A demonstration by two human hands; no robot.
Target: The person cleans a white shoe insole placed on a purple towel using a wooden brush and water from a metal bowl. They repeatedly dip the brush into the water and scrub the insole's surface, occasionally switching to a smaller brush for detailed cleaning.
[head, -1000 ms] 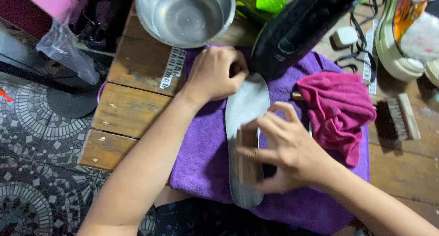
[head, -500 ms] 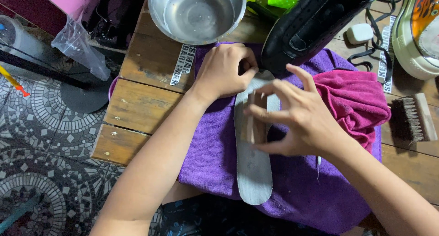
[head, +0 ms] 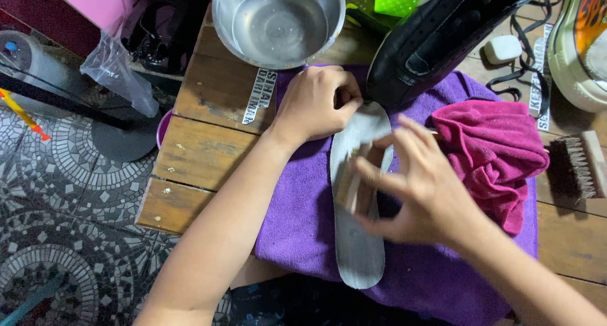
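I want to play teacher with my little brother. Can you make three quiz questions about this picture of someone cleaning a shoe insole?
1. True or false: the grey insole lies on a purple towel.
2. Which hand pins down the insole's far end? A) left hand B) right hand
3. What lies on the wood at the right edge, past the pink cloth?

Key:
1. True.
2. A; the right hand works a small brush over the middle of the insole.
3. A spare scrubbing brush with dark bristles.
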